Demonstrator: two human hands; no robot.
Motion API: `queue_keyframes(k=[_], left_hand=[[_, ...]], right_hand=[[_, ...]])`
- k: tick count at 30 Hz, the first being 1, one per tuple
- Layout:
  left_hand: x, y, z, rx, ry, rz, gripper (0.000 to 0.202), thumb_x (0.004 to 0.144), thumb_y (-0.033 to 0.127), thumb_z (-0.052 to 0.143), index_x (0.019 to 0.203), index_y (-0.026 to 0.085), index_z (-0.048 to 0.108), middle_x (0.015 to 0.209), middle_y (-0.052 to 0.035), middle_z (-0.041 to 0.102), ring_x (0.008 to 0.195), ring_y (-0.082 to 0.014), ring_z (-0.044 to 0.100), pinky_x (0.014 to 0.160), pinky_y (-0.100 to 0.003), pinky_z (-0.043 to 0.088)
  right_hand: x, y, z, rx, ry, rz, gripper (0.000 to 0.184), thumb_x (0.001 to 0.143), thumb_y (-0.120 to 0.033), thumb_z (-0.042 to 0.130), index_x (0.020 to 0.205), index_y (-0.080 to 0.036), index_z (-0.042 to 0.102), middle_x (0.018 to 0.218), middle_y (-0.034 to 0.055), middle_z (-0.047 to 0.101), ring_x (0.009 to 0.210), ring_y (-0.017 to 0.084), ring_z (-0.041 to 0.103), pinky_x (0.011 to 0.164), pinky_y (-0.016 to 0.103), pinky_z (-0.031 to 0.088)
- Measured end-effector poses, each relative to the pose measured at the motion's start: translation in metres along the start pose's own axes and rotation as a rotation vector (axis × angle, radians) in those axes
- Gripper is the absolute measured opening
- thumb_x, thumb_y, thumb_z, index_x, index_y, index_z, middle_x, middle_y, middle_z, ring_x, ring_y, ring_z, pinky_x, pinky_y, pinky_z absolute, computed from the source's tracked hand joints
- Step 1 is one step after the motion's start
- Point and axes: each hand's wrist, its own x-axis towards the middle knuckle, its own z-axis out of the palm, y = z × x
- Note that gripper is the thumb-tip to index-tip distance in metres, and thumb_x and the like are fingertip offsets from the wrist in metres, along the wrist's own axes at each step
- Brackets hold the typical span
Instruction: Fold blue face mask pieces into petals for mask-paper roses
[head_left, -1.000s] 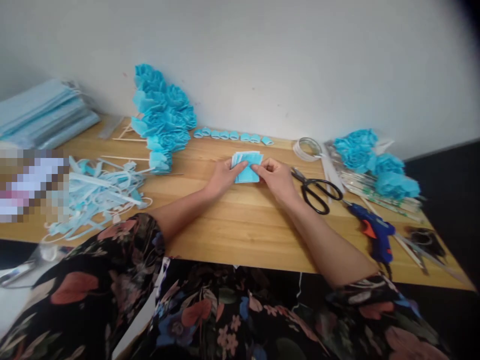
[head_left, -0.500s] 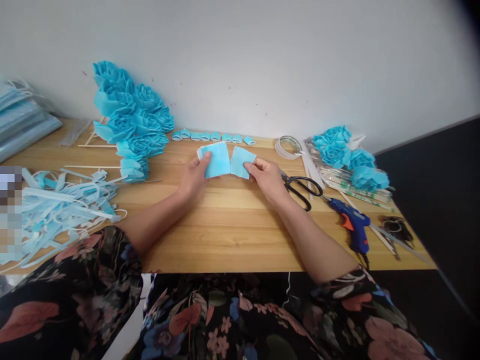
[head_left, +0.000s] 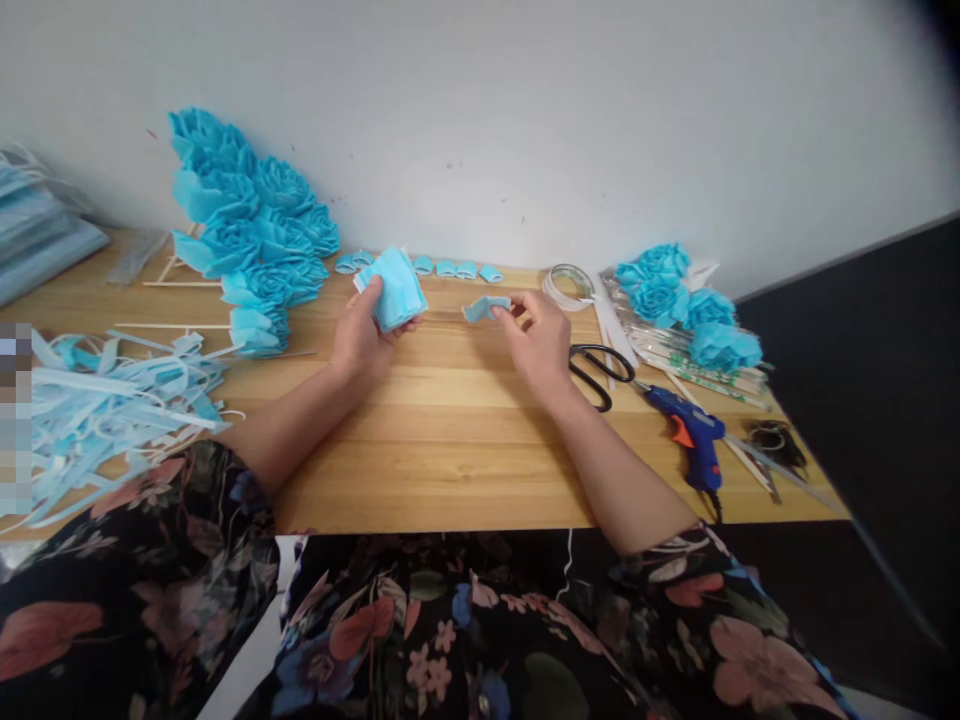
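Observation:
My left hand (head_left: 365, 328) is closed on a stack of blue fabric squares (head_left: 397, 290), thumb on top and fingers beneath. The stack hides part of a row of small curled blue pieces (head_left: 446, 269) along the wall. To the right, my right hand (head_left: 541, 340) pinches a single blue fabric piece (head_left: 486, 308) between thumb and fingers. This piece is seen bent and nearly edge-on, above the wooden table (head_left: 442, 440) and apart from the stack. Black-handled scissors (head_left: 616, 362) lie just right of my right hand, their blades hidden behind it.
Blue fabric roses (head_left: 255, 220) are piled at the back left, above a heap of cut strips (head_left: 127, 400). Packed masks (head_left: 41, 230) lie far left. On the right are a tape roll (head_left: 570, 287), more roses (head_left: 664, 285) and a blue glue gun (head_left: 697, 430).
My hands have moved apart. The stack has shifted left and up and is tilted; the single piece in my right hand has turned from face-on to nearly edge-on.

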Motion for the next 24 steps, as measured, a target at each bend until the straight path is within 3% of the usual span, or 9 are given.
queue_keyframes(k=[2,4,7,12,16,20,24], left_hand=[[0.001,0.000,0.000,0.006,-0.004,0.011,0.034,0.088,0.051,0.072,0.095,0.020,0.061,0.074,-0.0013,0.070,0.064,-0.0157,0.069,0.051,-0.023,0.052],[0.000,0.000,-0.001,0.010,-0.033,0.021,0.035,0.087,0.051,0.074,0.096,0.020,0.062,0.073,-0.0007,0.069,0.065,-0.0162,0.070,0.051,-0.023,0.052],[-0.003,-0.001,0.000,0.026,-0.084,0.025,0.037,0.085,0.053,0.076,0.094,0.019,0.062,0.069,-0.0006,0.067,0.066,-0.0177,0.071,0.053,-0.024,0.053],[-0.010,-0.002,0.004,0.081,-0.150,0.020,0.035,0.084,0.051,0.076,0.090,0.018,0.066,0.073,-0.0037,0.070,0.078,-0.0225,0.074,0.061,-0.027,0.057],[-0.016,-0.003,0.003,0.154,-0.261,-0.013,0.032,0.083,0.046,0.078,0.087,0.015,0.071,0.078,-0.0049,0.073,0.075,-0.0200,0.071,0.066,-0.027,0.056],[-0.025,0.001,0.000,0.408,-0.504,-0.065,0.038,0.079,0.053,0.079,0.079,0.015,0.073,0.072,-0.0049,0.070,0.066,-0.0179,0.064,0.061,-0.027,0.049],[-0.030,0.006,0.003,0.641,-0.766,-0.089,0.040,0.080,0.056,0.075,0.074,0.016,0.072,0.065,-0.0026,0.063,0.059,-0.0146,0.053,0.056,-0.025,0.040]], right_hand=[[-0.001,-0.001,0.001,-0.136,-0.069,-0.117,0.006,0.089,-0.023,0.062,0.089,-0.021,0.068,0.101,0.0078,0.073,0.099,0.025,0.061,0.089,0.037,0.045],[-0.001,-0.003,-0.001,-0.212,-0.242,-0.196,0.012,0.087,-0.016,0.060,0.090,-0.022,0.070,0.103,0.0082,0.073,0.103,0.026,0.061,0.089,0.037,0.045],[0.000,-0.005,-0.010,-0.278,-0.471,-0.235,0.023,0.081,-0.007,0.058,0.090,-0.022,0.073,0.104,0.0071,0.074,0.103,0.025,0.062,0.084,0.034,0.044],[0.006,-0.005,-0.027,-0.305,-0.700,-0.271,0.037,0.079,-0.001,0.048,0.087,-0.023,0.076,0.104,0.0028,0.077,0.100,0.021,0.066,0.084,0.031,0.045],[0.008,-0.001,-0.028,-0.279,-0.634,-0.232,0.041,0.079,0.001,0.043,0.088,-0.021,0.077,0.105,0.0037,0.079,0.103,0.023,0.067,0.090,0.034,0.045],[0.007,-0.002,-0.025,-0.268,-0.515,-0.205,0.035,0.085,-0.006,0.047,0.097,-0.017,0.077,0.106,0.0091,0.078,0.098,0.025,0.066,0.085,0.035,0.044],[0.004,-0.003,-0.019,-0.231,-0.605,-0.242,0.025,0.089,-0.015,0.055,0.105,-0.018,0.075,0.101,0.0093,0.075,0.090,0.022,0.064,0.079,0.032,0.043]])
